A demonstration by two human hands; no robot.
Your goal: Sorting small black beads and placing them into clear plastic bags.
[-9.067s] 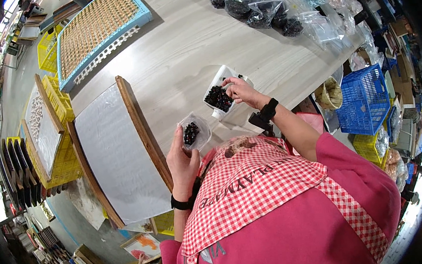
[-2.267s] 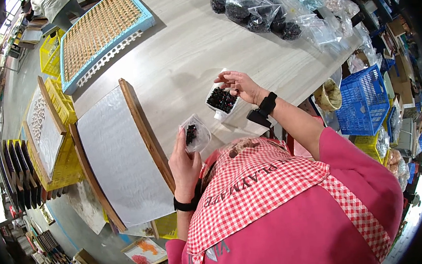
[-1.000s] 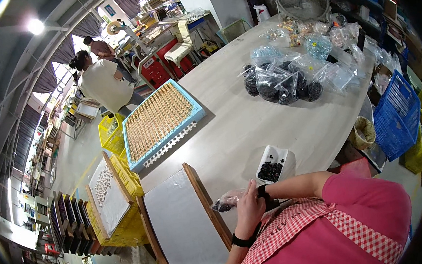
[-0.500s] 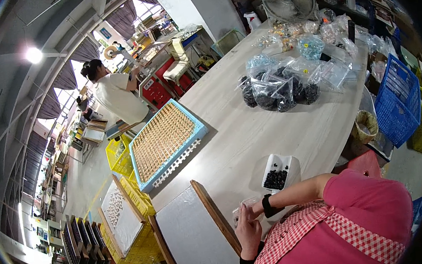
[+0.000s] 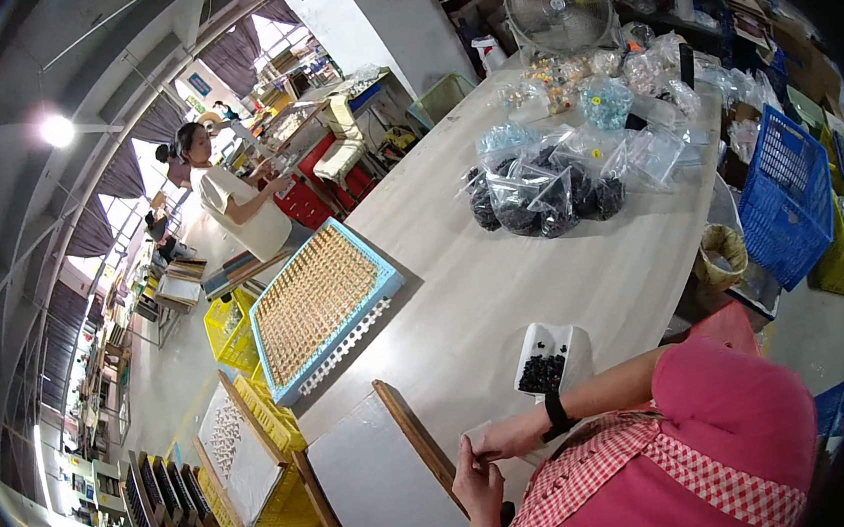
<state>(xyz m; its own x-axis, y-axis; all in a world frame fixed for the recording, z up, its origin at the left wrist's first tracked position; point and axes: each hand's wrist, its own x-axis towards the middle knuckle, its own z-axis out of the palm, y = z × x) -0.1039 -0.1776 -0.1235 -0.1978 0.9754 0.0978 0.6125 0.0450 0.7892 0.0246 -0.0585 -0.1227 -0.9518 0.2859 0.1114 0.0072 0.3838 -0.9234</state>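
Note:
My right hand and my left hand meet over the table's near edge, fingers closed and touching. Between them a bit of clear plastic, like a small bag, shows at the fingertips; most of it is covered by the hands. Just beyond my right wrist sits a white scoop-shaped tray holding small black pieces. To the left of my hands lies a wood-sided board covered with a pale sheet.
A blue foam tray with rows of small golden pieces stands at the table's left edge. Farther back are clear bags of black pieces and a fan. Yellow crates stand left, a blue basket right. A co-worker stands beyond.
My hands have shifted a little, and less of the clear plastic shows above them. The co-worker has turned more this way. The whole view has moved slightly.

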